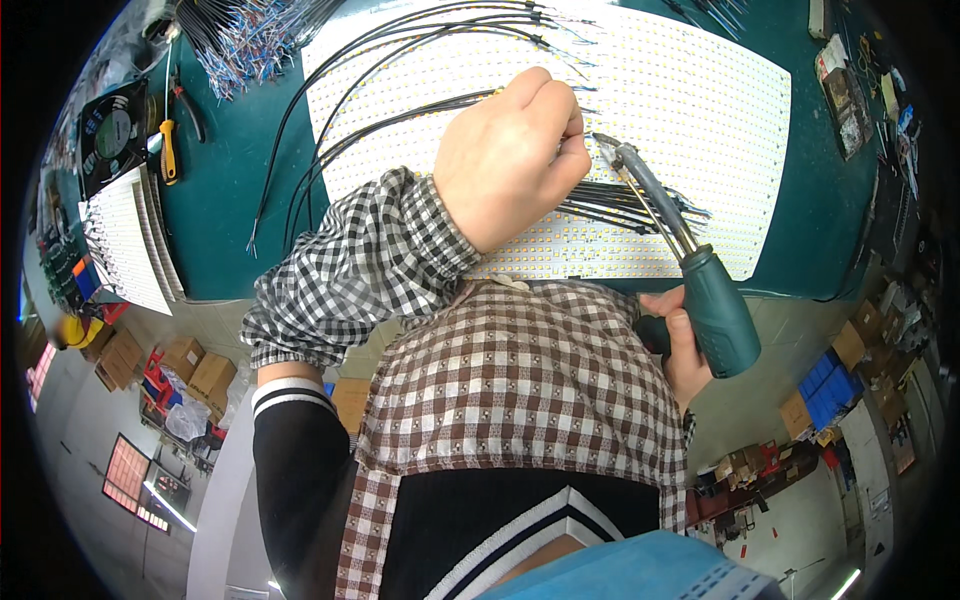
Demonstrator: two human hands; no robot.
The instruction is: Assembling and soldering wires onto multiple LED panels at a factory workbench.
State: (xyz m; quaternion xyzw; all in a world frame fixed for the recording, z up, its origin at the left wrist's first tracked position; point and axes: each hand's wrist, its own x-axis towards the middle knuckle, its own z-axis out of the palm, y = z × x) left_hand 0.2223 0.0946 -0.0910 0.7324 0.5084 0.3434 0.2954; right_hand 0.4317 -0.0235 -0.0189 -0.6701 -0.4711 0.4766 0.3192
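From where I stand, a dark green tabletop (215,230) carries everything, with a large white panel dotted with small yellow squares (700,110) lying flat on it. Long, thin black cables (385,125) arc over the panel's left edge, and a shorter bundle of black cables (610,205) lies across its lower middle. Beyond the panel's upper left corner sits a heap of dark wires with blue and white ends (245,60). Left of the panel are a stack of white boards (130,240), a square black fan (112,135) and a yellow-handled screwdriver (169,152). At the panel's lower right edge, the right hand (685,350) has its fingers wrapped around a dark green-handled soldering tool (718,300), its 2 metal rods reaching over the panel. The left hand (515,160), above the panel's middle, has its fingers curled together beside the tool's tip; I cannot tell whether they clamp a cable.
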